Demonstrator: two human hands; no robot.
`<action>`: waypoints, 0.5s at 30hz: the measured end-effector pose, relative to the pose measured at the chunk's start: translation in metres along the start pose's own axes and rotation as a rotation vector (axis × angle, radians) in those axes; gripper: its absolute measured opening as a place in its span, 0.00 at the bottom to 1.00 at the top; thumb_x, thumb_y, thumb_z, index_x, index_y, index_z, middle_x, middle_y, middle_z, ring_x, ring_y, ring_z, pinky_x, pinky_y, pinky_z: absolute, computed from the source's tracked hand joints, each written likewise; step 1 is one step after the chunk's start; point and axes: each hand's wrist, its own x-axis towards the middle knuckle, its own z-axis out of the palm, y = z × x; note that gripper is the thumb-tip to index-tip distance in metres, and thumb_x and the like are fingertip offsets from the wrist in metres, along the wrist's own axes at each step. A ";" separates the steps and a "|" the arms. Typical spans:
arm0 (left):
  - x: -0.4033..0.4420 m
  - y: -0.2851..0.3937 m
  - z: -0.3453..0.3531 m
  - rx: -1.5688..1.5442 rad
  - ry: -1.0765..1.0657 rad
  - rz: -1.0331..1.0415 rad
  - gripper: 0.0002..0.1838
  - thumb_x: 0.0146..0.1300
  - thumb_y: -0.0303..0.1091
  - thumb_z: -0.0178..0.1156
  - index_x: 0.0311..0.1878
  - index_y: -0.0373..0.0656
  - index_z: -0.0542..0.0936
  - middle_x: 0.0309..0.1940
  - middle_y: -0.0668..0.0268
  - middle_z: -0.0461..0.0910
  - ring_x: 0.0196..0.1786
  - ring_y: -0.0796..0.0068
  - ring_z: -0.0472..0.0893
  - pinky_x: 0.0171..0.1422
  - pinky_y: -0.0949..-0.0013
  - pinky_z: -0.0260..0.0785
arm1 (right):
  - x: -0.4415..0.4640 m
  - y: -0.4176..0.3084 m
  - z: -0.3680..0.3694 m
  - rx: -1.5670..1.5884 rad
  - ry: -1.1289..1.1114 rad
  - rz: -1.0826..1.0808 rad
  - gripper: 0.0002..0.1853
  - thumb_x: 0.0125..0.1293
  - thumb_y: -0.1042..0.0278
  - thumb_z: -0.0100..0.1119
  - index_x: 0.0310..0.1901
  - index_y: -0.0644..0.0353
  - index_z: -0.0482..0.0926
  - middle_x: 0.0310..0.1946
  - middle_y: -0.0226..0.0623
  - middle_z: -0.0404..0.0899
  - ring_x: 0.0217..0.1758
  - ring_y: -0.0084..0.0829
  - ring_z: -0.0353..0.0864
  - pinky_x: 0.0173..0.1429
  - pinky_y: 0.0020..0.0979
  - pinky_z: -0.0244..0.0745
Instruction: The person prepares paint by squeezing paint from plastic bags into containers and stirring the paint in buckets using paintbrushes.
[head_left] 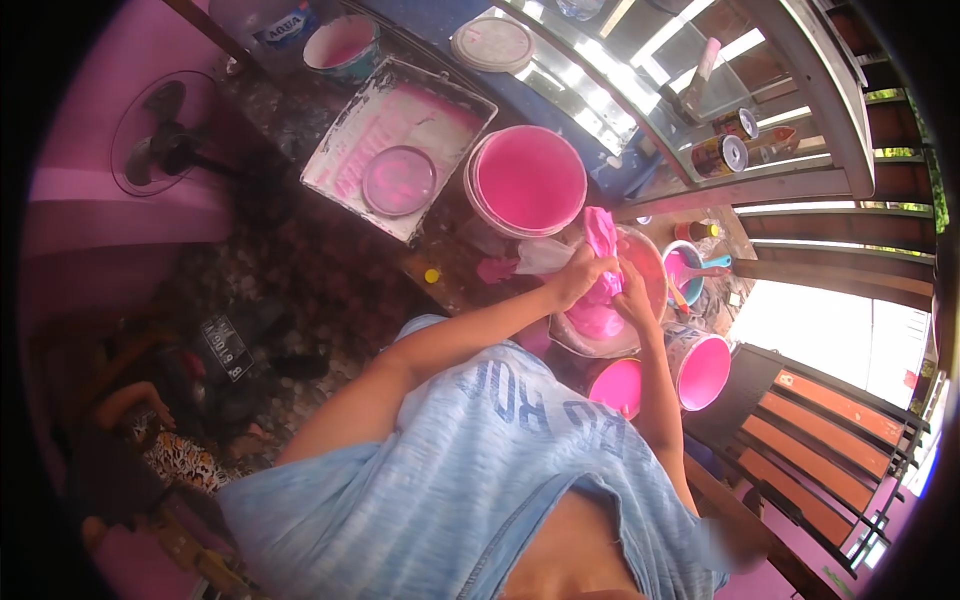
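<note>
A shiny, crumpled pink plastic bag [603, 236] is bunched up between my hands, its top standing above my fingers. My left hand [582, 277] is closed round it from the left. On the right, my right hand [634, 297] grips the same bag lower down, with its fingers partly hidden. Both hands are over a wide bucket [654, 268] whose inside is coated with pink paint; the bag's lower part hangs into it. Just beyond stands a larger bucket of pink paint [530, 180].
A paint-smeared tray [335, 160] holds a round lid [399, 181]. Smaller paint pots [702, 372] and a pot with brushes [684, 262] stand on the right. A glass cabinet [740, 190] is beyond, a fan [170, 145] far left. Another person's arm [135, 400] shows lower left.
</note>
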 end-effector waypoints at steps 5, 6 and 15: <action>-0.024 -0.013 0.008 0.448 -0.137 -0.085 0.41 0.58 0.25 0.55 0.75 0.37 0.53 0.71 0.54 0.60 0.78 0.64 0.55 0.80 0.62 0.46 | -0.037 0.037 0.009 0.168 0.159 0.136 0.19 0.62 0.70 0.62 0.54 0.64 0.76 0.48 0.43 0.82 0.53 0.38 0.80 0.59 0.37 0.72; -0.029 -0.022 0.004 0.411 -0.200 -0.086 0.41 0.58 0.24 0.55 0.76 0.38 0.53 0.71 0.54 0.60 0.78 0.64 0.55 0.81 0.61 0.45 | -0.046 0.042 0.014 0.233 0.181 0.186 0.18 0.63 0.71 0.62 0.54 0.64 0.76 0.46 0.40 0.83 0.51 0.34 0.81 0.57 0.35 0.73; -0.085 0.001 -0.074 0.327 -0.263 -0.323 0.26 0.68 0.28 0.55 0.69 0.41 0.66 0.61 0.62 0.73 0.67 0.73 0.71 0.71 0.66 0.62 | -0.047 0.078 0.033 -0.211 0.424 0.138 0.21 0.55 0.72 0.62 0.53 0.65 0.77 0.50 0.47 0.80 0.53 0.47 0.80 0.58 0.40 0.72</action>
